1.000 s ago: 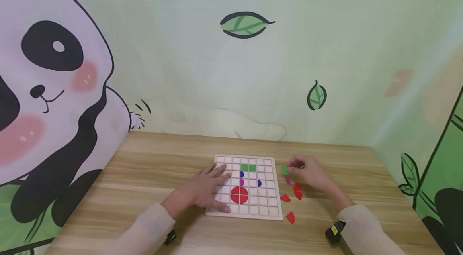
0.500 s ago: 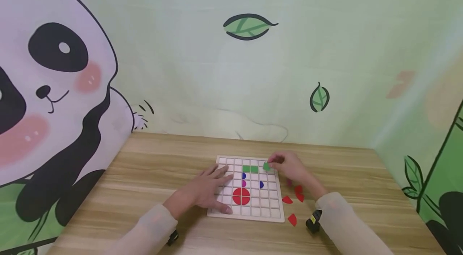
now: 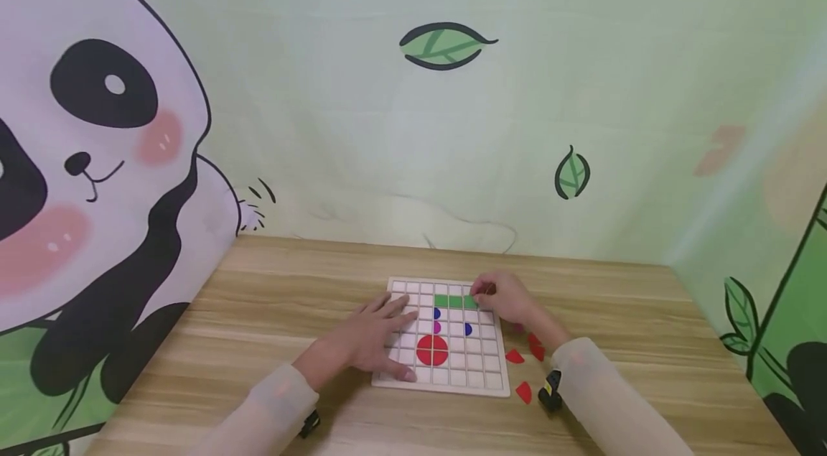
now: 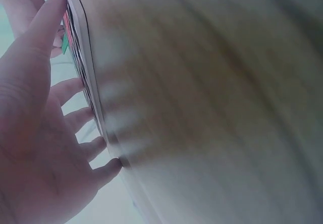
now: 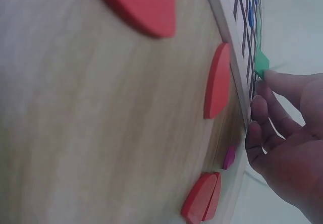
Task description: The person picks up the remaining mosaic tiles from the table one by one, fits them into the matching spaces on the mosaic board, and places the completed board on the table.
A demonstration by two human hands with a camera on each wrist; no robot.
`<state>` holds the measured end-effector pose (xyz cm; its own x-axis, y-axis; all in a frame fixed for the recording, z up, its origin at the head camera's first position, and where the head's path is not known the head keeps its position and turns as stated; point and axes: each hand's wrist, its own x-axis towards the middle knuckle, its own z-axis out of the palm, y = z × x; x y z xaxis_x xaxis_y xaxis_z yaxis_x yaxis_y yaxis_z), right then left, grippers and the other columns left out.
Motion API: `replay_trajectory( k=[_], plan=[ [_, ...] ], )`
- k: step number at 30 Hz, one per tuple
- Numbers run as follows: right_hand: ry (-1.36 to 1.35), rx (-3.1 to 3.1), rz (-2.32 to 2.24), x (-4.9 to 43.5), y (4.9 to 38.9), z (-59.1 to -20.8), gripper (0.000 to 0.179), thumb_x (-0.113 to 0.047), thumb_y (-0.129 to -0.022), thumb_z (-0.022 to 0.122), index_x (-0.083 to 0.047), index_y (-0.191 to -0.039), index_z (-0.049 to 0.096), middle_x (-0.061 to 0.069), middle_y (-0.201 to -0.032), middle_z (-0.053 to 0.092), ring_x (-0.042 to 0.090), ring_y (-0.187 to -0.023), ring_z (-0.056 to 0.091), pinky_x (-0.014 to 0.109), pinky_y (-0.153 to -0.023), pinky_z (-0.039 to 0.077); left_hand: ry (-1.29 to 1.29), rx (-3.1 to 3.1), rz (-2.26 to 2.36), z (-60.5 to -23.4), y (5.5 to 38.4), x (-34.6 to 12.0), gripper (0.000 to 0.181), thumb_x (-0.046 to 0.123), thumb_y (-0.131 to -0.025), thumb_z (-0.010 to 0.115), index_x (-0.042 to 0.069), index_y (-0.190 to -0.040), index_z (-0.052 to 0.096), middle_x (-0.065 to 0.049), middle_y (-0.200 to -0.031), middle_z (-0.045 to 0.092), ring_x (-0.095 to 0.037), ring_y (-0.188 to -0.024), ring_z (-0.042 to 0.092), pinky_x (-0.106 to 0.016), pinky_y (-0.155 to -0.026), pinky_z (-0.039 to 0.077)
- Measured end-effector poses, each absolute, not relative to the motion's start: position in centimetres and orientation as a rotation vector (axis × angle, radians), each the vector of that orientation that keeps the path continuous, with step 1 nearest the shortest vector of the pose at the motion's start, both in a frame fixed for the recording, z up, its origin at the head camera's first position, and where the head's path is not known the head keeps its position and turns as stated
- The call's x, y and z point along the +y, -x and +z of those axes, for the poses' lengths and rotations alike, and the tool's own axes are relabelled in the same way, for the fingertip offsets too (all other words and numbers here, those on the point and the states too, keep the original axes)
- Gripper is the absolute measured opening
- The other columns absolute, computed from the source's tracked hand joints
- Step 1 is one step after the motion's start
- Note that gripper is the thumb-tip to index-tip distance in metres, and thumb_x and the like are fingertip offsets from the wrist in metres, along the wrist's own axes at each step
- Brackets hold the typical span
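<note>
A white gridded board [image 3: 481, 377] lies on the wooden table, bearing green squares [image 3: 446, 301], blue half-rounds [image 3: 468, 329], a magenta piece [image 3: 436, 327] and a red circle of quarter pieces [image 3: 432, 350]. My left hand [image 3: 368, 337] rests spread on the board's left side, its fingertips along the edge in the left wrist view. At the upper right of the grid, my right hand [image 3: 507, 296] pinches a green square tile [image 5: 262, 62] between thumb and finger. That tile stands slightly tilted over its cell, in line with the green squares; the fingers partly hide it.
Loose red quarter pieces [image 3: 524, 392] lie right of the board, two of them close together [image 5: 202, 198]. A magenta piece [image 5: 229, 157] lies near them, partly behind the right hand. A panda-printed cloth [image 3: 349, 118] hangs behind the table [image 3: 310, 262].
My right hand has carried the green tile leftward from the table beside the board, over the frame and down to the grid's upper right. The left hand has stayed on the board.
</note>
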<state>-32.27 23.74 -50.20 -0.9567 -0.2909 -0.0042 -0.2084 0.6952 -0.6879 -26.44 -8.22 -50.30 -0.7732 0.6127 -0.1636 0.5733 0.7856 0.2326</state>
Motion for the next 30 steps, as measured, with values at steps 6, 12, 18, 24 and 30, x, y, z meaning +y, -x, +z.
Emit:
replay_trajectory(
  k=[6, 12, 18, 24, 30],
  plan=[
    [0.375, 2.780, -1.120, 23.4, 32.1, -50.4, 0.010, -0.006, -0.098, 0.074, -0.015, -0.100, 0.077, 0.000, -0.097, 0.069, 0.021, -0.093, 0.059, 0.038, -0.084, 0.052, -0.922, 2.749, 0.246, -50.3, 26.4, -8.3, 0.114, 0.088, -0.078, 0.067, 0.027, -0.168, 0.033, -0.005, -0.178, 0.016, -0.042, -0.162, 0.009, -0.066, -0.126, 0.019],
    [0.374, 2.791, -1.104, 23.1, 32.1, -50.5, 0.008, -0.006, -0.097, 0.076, -0.012, -0.102, 0.073, 0.001, -0.095, 0.067, 0.021, -0.091, 0.059, 0.036, -0.083, 0.053, -0.917, 2.751, 0.246, -50.3, 26.3, -8.3, 0.114, 0.087, -0.078, 0.068, 0.028, -0.168, 0.033, -0.005, -0.178, 0.016, -0.042, -0.162, 0.009, -0.066, -0.126, 0.019],
    [0.424, 2.816, -1.043, 24.1, 31.7, -49.3, 0.011, -0.009, -0.098, 0.076, -0.010, -0.108, 0.072, 0.000, -0.096, 0.067, 0.020, -0.090, 0.060, 0.033, -0.079, 0.053, -0.921, 2.750, 0.241, -50.3, 26.4, -8.2, 0.113, 0.088, -0.078, 0.067, 0.028, -0.168, 0.033, -0.005, -0.178, 0.016, -0.042, -0.162, 0.008, -0.065, -0.126, 0.019],
    [0.486, 2.821, -0.977, 26.4, 30.3, -47.7, 0.008, -0.007, -0.099, 0.074, -0.007, -0.108, 0.072, 0.001, -0.095, 0.066, 0.021, -0.089, 0.059, 0.034, -0.078, 0.054, -0.915, 2.751, 0.250, -50.3, 26.4, -8.2, 0.114, 0.088, -0.078, 0.067, 0.027, -0.168, 0.032, -0.005, -0.178, 0.015, -0.042, -0.162, 0.008, -0.066, -0.126, 0.018],
    [0.608, 2.800, -0.918, 29.5, 29.4, -48.3, 0.004, -0.003, -0.097, 0.075, -0.005, -0.099, 0.072, 0.000, -0.089, 0.066, 0.018, -0.083, 0.059, 0.031, -0.073, 0.055, -0.917, 2.748, 0.239, -50.4, 26.4, -8.1, 0.114, 0.089, -0.078, 0.066, 0.028, -0.169, 0.032, -0.005, -0.178, 0.014, -0.042, -0.162, 0.008, -0.065, -0.126, 0.018]
  ],
)
